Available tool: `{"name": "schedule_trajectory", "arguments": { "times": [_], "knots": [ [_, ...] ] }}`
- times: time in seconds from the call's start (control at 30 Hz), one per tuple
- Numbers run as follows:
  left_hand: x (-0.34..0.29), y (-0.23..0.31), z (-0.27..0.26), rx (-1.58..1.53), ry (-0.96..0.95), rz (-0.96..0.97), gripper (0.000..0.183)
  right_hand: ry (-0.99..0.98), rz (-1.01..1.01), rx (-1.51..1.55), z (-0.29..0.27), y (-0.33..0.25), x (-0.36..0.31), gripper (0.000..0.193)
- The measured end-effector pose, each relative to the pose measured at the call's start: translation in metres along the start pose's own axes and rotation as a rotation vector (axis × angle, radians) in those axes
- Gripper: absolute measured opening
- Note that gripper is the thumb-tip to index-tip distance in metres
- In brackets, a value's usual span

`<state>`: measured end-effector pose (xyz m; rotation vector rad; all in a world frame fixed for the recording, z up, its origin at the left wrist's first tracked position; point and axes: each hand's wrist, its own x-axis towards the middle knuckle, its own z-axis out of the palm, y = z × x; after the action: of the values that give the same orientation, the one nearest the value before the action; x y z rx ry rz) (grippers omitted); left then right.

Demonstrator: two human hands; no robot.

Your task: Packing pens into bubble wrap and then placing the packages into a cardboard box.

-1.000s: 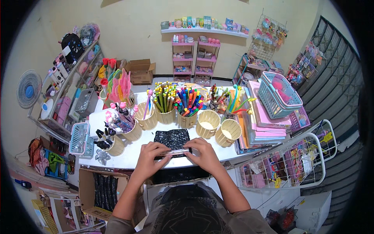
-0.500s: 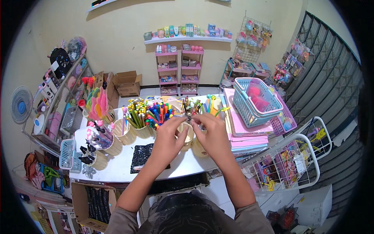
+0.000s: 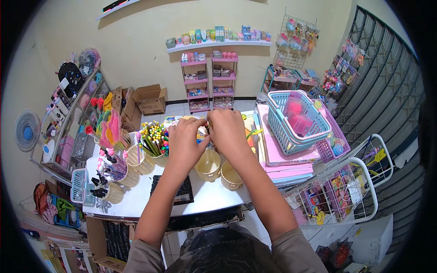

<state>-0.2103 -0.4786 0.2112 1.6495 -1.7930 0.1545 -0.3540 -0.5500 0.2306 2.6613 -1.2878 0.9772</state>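
Both hands meet near the centre of the frame, raised over the far part of the white desk [image 3: 218, 196], with the forearms coming up from the lower edge. The left hand [image 3: 187, 140] has its fingers bent and turned inward, the thumb pointing toward the other hand and a narrow gap between thumb and forefinger. The right hand [image 3: 226, 129] is seen from its back, fingers curled over toward the left one, its thumb mostly hidden. A small dark item [image 3: 208, 128] shows in the slit between the two hands, in the middle of the frame; it is too small and too covered to name, and I cannot tell whether either hand grips it or only touches it. Just below the hands stand two cream woven cups, one nearer the centre [image 3: 208, 169] and one a little to its right [image 3: 232, 179], beside the right forearm. A shiny black packet [image 3: 185, 187] lies on the desk left of centre, partly covered by the left forearm. Left of the left hand, a bunch of pencils [image 3: 154, 135] with yellow and white tips stands upright in another cup. Right of centre, a light blue basket [image 3: 287, 139] sits on a stack of pink paper [image 3: 273, 150].
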Motion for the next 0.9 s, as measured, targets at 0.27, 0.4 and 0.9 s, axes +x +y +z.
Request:
{"name": "schedule_trajectory", "arguments": {
  "times": [0.27, 0.4, 0.9],
  "knots": [
    [0.000, -0.001, -0.002, -0.034, -0.014, -0.005, 0.034, -0.013, 0.021, 0.099, 0.004, 0.009, 0.004, 0.013],
    [0.010, -0.006, -0.003, -0.043, -0.019, 0.002, 0.030, 0.086, -0.034, 0.061, 0.009, 0.011, 0.009, 0.012],
    [0.032, -0.023, -0.006, -0.208, -0.185, -0.066, 0.022, -0.134, 0.006, 0.015, 0.010, 0.016, 0.013, 0.015]
  ]
}}
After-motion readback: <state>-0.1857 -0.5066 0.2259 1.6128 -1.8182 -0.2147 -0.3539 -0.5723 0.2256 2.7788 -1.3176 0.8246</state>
